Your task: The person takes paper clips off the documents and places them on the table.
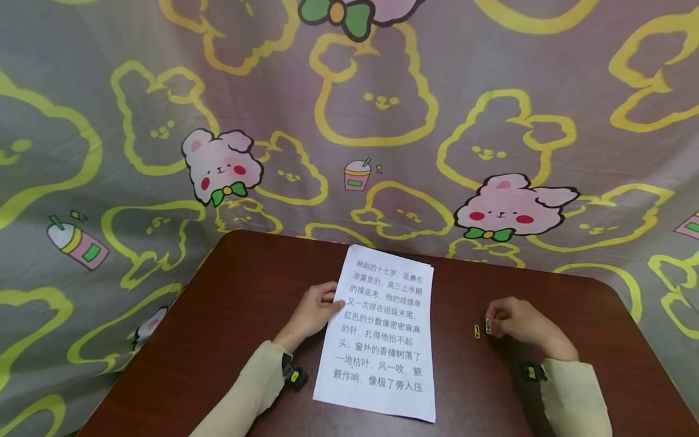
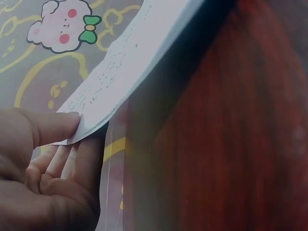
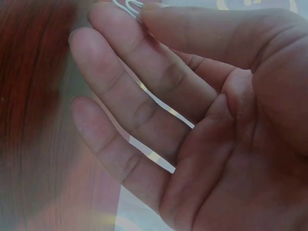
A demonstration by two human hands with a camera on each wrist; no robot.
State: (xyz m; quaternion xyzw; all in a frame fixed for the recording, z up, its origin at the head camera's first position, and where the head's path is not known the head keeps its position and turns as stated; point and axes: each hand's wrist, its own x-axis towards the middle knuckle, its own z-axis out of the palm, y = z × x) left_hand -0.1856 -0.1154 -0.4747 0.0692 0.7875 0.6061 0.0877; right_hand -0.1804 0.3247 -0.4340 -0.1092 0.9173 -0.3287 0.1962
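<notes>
My left hand (image 1: 315,311) pinches the left edge of a stack of printed paper sheets (image 1: 382,334). In the left wrist view the thumb lies on top of the sheets (image 2: 120,72) and the fingers are under them. Between thumb and index finger, my right hand (image 1: 521,321) pinches a white paper clip (image 1: 488,326). In the right wrist view only part of that wire clip (image 3: 129,6) shows, at the top, while the other fingers are spread loosely. A yellow paper clip (image 1: 477,331) lies on the table just left of the right hand.
The dark red-brown wooden table (image 1: 229,340) has rounded far corners. Right behind it hangs a grey curtain (image 1: 284,109) with yellow outlines and pink cartoon rabbits. Each wrist wears a small black strapped device.
</notes>
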